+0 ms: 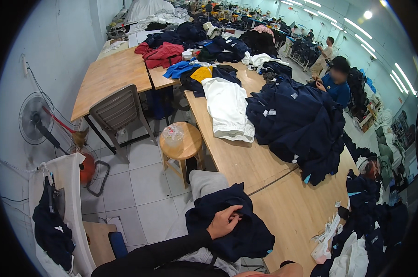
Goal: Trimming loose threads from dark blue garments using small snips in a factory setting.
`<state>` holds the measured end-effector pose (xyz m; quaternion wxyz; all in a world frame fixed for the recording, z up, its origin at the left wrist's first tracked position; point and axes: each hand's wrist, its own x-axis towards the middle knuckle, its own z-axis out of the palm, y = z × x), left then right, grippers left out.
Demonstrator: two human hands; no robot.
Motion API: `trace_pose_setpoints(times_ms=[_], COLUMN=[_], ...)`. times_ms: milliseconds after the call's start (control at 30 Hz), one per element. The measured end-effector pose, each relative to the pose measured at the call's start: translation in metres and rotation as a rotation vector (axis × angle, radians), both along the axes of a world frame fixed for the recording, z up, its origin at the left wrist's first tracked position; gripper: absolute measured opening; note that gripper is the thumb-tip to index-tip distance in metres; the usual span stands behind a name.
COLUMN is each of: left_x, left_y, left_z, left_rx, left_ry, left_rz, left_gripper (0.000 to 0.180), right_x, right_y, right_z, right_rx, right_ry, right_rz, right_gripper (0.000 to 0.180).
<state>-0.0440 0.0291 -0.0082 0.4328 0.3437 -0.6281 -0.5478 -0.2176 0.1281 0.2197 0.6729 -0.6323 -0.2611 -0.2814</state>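
A dark navy garment (246,231) lies bunched across my lap, over light grey trousers (206,182). My left hand (224,222), at the end of a black sleeve, rests on top of it with the fingers curled into a fold of the cloth. At the lower edge, just below the garment, a patch of skin (289,269) shows, seemingly part of my right hand or arm. Its fingers are out of sight, so what it holds is hidden.
A wooden table (282,203) runs along my right, bearing white folded cloth (227,108) and a large navy garment pile (296,120). Left are a wooden stool (181,138), a grey chair (119,111) and a fan (36,117). A person in blue (336,87) works across the table.
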Motion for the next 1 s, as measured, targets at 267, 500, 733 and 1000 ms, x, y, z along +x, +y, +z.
trace_pose_setpoints(times_ms=[267, 500, 733, 1000], left_x=[0.000, 0.001, -0.001, -0.001], left_y=[0.001, -0.001, 0.001, 0.001], left_z=[-0.002, -0.001, 0.000, -0.001], left_rx=[-0.007, -0.005, -0.004, -0.010], left_ry=[-0.006, -0.005, 0.015, -0.002], left_rz=[0.012, 0.003, 0.018, 0.023], left_gripper=[0.039, 0.039, 0.041, 0.040], right_x=[0.004, 0.000, 0.003, 0.006], right_y=[0.007, 0.011, 0.015, 0.008], right_z=[-0.003, -0.005, -0.010, -0.008], right_rx=[-0.017, -0.020, 0.035, -0.038], right_ry=[0.042, 0.072, 0.031, -0.008], right_rz=[0.045, 0.019, 0.009, -0.035], right_gripper=[0.045, 0.046, 0.047, 0.048])
